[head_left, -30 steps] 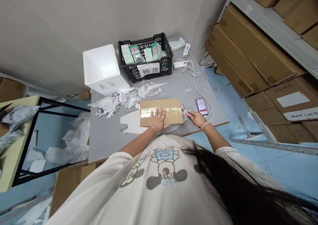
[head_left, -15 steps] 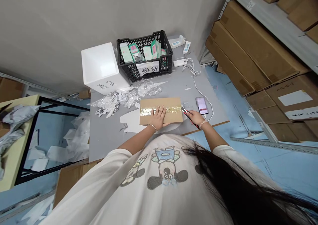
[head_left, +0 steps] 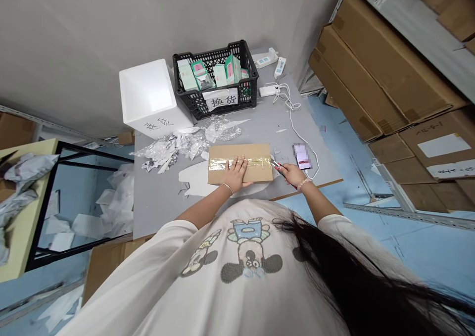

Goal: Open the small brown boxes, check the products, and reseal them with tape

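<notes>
Crosswise, cardboard parcel [head_left: 240, 158] flat; left hand [head_left: 235, 174], fingers spread on top; right hand [head_left: 294, 174], fingers pinching utility knife [head_left: 278, 168] at edge.

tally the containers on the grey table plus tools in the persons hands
black plastic crate: 1
white foam box: 1
flat taped brown cardboard box: 1
red-and-silver box cutter: 1
total: 4

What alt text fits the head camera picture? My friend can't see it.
A left hand presses a taped cardboard parcel on a grey table while the right hand holds a box cutter. Behind sit a black crate of small boxes and a white foam box.
</notes>
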### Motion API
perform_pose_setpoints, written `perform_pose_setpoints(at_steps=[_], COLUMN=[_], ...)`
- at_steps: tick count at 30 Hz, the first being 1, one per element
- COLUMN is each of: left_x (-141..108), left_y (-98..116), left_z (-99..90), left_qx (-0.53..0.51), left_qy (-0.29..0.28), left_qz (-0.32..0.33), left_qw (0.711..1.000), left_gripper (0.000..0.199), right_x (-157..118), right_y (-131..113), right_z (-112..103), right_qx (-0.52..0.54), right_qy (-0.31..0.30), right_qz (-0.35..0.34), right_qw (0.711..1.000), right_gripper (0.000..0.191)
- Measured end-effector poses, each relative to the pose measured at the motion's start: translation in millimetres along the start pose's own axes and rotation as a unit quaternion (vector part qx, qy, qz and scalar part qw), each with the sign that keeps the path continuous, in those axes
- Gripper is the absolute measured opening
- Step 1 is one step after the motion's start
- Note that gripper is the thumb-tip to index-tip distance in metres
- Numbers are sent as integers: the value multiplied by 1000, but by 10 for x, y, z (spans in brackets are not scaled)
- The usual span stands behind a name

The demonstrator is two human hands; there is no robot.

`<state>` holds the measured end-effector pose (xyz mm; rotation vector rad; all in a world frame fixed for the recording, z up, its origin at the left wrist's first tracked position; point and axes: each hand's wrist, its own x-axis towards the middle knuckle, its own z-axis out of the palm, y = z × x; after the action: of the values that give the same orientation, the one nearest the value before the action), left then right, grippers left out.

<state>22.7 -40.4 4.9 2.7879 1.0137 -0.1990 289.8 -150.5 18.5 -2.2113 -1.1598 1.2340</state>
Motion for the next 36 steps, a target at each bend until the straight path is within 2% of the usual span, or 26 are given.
perform_pose_setpoints(at_steps=[5, 9, 13, 16, 19, 21, 23, 25, 27, 29, 32, 34, 36], left_x=[-2, 14, 12, -23, -62, -60, -8, 103, 253, 394, 492, 460, 369], left_y=[18, 0, -33, 7, 87, 81, -39, -287, -611, -921, -1194, -1235, -1217], left_z=[27, 24, 13, 19, -1, -63, -175, -316, -442, -516, -515, -474, -430], left_qx=[4, 5, 4, 1, -5, -20, -48, -73, -72, -92, -155, -171, -176], left_qy=[8, 8, 16, 22, 13, 5, 12, 39, 76, 41, -52, -63, -49], left_qz=[-5, -2, 7, 2, -16, -26, -30, -60, -147, -201, -218, -237, -262], left_qw=[1000, 1000, 1000, 1000, 1000, 999, 998, 995, 984, 974, 962, 954, 948], left_gripper=[92, 92, 92, 93, 96, 93, 80, 67, 64, 67, 69, 70, 68], right_x=[-81, -222, -297, -313, -329, -355, -394, -431, -448, -432, -355, -283, -199], right_y=[40, 137, 174, 210, 290, 351, 388, 375, 302, 177, -50, -183, -279], right_z=[62, 151, 229, 162, -3, -90, -101, -24, 115, 272, 455, 511, 508], right_qx=[14, -66, -96, -62, 8, 60, 115, 186, 265, 330, 383, 387, 357], right_qy=[-9, -35, -9, 32, 133, 170, 146, 73, -4, -42, -18, 5, 16], right_qz=[5, -18, -39, -14, 35, 53, 59, 67, 80, 94, 103, 101, 85], right_qw=[1000, 997, 995, 997, 990, 982, 981, 978, 961, 938, 918, 917, 930], right_gripper=[36, 38, 34, 34, 38, 41, 44, 45, 42, 37, 33, 34, 39])
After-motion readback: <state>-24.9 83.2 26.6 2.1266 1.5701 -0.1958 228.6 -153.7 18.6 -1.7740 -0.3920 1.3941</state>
